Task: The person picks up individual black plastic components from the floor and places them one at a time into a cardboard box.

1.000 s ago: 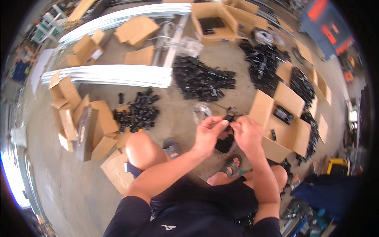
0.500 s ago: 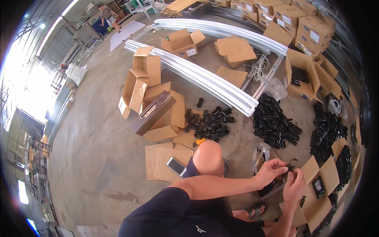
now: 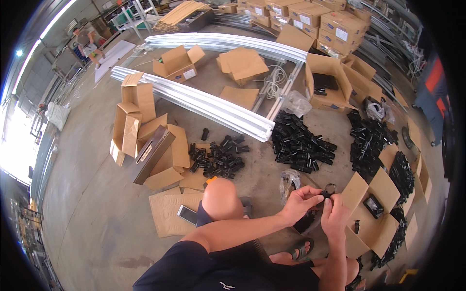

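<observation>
Grip on both sides is a close pinch: the left hand (image 3: 302, 204) and the right hand (image 3: 335, 217) meet, thumbs and fingers drawn nearly together on one small black part (image 3: 326, 194). A thin ring (image 3: 331, 185) stands up on its far side. Both hands hold the part clear of the floor (image 3: 111, 194), though fingertips hide where each one bears on it.

As for progress, this single piece looks to be midway through handling; whether the ring is fully seated cannot be told. Much appears to be left loose. Just beyond the grip and a little left lies a broad black heap (image 3: 301, 143); farther left is a smaller scattered heap (image 3: 224, 159); beyond and to the right is another dark heap (image 3: 369, 140). Which of these are finished pieces and which are untouched is too small to judge. Just right of the grip, an open carton (image 3: 357, 242) holds only a few dark pieces that show, among them a black block (image 3: 374, 206). A crumpled clear bag (image 3: 290, 180) lies just left of the grip.

Of writing, little can be made out. Pale labels sit on the stacked cartons (image 3: 335, 22) far beyond the grip and on an open box (image 3: 177, 65) beyond and to the left, their print illegible. Nearer the body than the grip, the dark shirt (image 3: 194, 266) bears a small white emblem.
</observation>
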Demonstrator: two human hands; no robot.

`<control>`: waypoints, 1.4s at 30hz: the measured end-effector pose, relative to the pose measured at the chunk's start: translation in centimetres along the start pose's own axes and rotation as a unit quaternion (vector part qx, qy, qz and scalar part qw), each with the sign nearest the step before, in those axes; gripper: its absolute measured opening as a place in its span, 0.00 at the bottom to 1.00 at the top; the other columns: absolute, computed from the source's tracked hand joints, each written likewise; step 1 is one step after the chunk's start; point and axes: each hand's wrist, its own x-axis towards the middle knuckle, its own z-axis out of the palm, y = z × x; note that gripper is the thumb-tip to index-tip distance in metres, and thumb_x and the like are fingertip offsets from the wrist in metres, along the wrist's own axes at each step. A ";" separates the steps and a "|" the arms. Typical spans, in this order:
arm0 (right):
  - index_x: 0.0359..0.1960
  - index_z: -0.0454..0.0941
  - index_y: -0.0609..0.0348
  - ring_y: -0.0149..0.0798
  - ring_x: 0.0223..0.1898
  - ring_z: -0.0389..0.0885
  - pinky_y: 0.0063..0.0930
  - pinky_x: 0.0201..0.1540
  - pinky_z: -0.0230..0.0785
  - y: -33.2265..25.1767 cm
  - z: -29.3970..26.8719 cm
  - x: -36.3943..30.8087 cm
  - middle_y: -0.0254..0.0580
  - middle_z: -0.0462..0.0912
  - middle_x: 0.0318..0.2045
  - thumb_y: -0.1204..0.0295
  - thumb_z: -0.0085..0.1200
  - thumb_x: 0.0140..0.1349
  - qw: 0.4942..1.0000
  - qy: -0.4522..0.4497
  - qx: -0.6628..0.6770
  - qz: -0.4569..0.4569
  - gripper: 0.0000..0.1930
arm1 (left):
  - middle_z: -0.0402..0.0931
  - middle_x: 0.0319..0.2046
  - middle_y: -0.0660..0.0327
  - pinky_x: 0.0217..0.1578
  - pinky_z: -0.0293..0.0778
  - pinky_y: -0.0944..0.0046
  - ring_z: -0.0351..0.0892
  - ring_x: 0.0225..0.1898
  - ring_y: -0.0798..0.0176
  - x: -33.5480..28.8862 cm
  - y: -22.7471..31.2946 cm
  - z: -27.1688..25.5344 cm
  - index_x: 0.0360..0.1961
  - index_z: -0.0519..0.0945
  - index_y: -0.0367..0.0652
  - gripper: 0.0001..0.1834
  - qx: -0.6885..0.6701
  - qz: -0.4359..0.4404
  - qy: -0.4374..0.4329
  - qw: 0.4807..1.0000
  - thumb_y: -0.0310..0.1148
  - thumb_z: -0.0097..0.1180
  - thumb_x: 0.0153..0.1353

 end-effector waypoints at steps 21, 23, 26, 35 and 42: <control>0.39 0.72 0.60 0.52 0.30 0.80 0.44 0.30 0.69 -0.3 -0.9 -0.4 0.44 0.78 0.32 0.73 0.56 0.68 1.000 -0.005 0.006 -0.019 0.06 | 0.85 0.44 0.61 0.43 0.83 0.67 0.84 0.42 0.70 -0.6 -0.3 -0.2 0.49 0.81 0.40 0.08 -0.018 -0.022 0.017 0.999 0.27 0.60 0.70; 0.40 0.71 0.60 0.52 0.30 0.80 0.44 0.29 0.69 0.2 -0.4 -0.6 0.45 0.78 0.31 0.73 0.55 0.68 1.000 0.002 -0.008 -0.015 0.06 | 0.85 0.44 0.61 0.42 0.83 0.66 0.84 0.42 0.71 -0.5 0.0 0.2 0.49 0.81 0.39 0.08 -0.006 -0.013 0.011 1.000 0.26 0.60 0.70; 0.36 0.71 0.61 0.54 0.26 0.77 0.45 0.27 0.67 0.5 0.4 -1.3 0.46 0.76 0.27 0.73 0.53 0.69 0.999 0.009 -0.052 -0.013 0.06 | 0.85 0.44 0.61 0.42 0.85 0.65 0.84 0.43 0.71 -0.9 -0.5 0.2 0.49 0.81 0.38 0.09 0.007 -0.008 0.013 1.000 0.26 0.61 0.70; 0.34 0.73 0.61 0.51 0.23 0.77 0.41 0.26 0.67 -0.5 -0.5 0.0 0.46 0.77 0.25 0.72 0.53 0.71 0.999 -0.006 0.026 0.020 0.07 | 0.85 0.43 0.61 0.41 0.84 0.67 0.84 0.43 0.71 -0.2 -0.1 0.1 0.48 0.81 0.38 0.09 0.024 0.001 0.025 0.999 0.27 0.62 0.69; 0.31 0.72 0.62 0.51 0.20 0.76 0.39 0.25 0.65 1.0 1.1 -1.4 0.45 0.73 0.18 0.72 0.49 0.74 0.996 -0.025 0.000 0.088 0.11 | 0.85 0.43 0.59 0.42 0.83 0.67 0.85 0.42 0.69 -0.5 0.6 -0.1 0.48 0.81 0.36 0.09 0.032 -0.007 -0.007 0.999 0.23 0.61 0.69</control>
